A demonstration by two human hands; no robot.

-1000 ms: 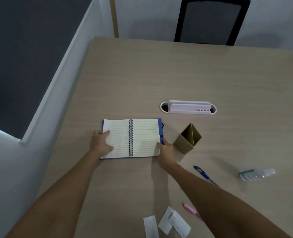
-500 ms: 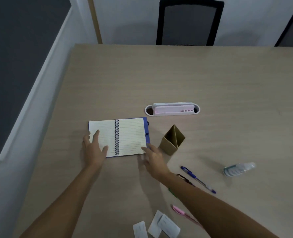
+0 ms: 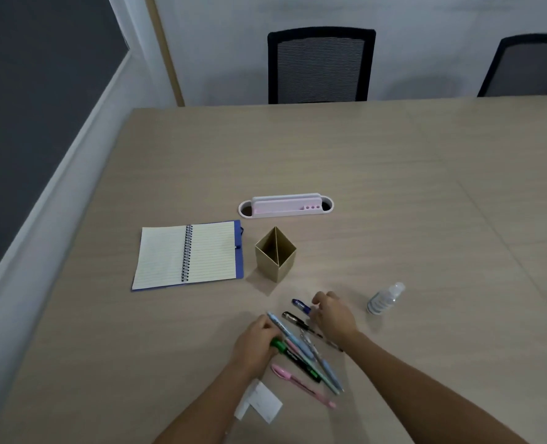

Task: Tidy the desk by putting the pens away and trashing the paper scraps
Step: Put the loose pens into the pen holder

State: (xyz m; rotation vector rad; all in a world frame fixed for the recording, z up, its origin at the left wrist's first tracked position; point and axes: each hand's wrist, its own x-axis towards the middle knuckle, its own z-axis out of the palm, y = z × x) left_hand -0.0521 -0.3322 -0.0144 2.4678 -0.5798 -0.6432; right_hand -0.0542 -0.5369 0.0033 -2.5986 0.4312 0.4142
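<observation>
Several pens lie fanned on the desk in front of me. My left hand (image 3: 254, 344) is closed around the upper end of a light blue pen (image 3: 301, 346), with the cap of a green marker (image 3: 293, 357) showing at its fingers. My right hand (image 3: 334, 317) curls over the rear end of a blue pen (image 3: 300, 305). A black pen (image 3: 294, 319) lies between the hands and a pink pen (image 3: 299, 383) below them. White paper scraps (image 3: 261, 402) sit under my left forearm. A gold square pen holder (image 3: 275, 254) stands empty beyond the pens.
An open spiral notebook (image 3: 187, 254) lies left of the holder. A pink and white desk organizer (image 3: 286, 205) sits behind it. A small clear bottle (image 3: 384, 299) lies on its side at the right. Two black chairs (image 3: 320, 65) stand at the far edge.
Both hands left the notebook and came back toward me onto the pens. The view tilted, so more pens show now.
</observation>
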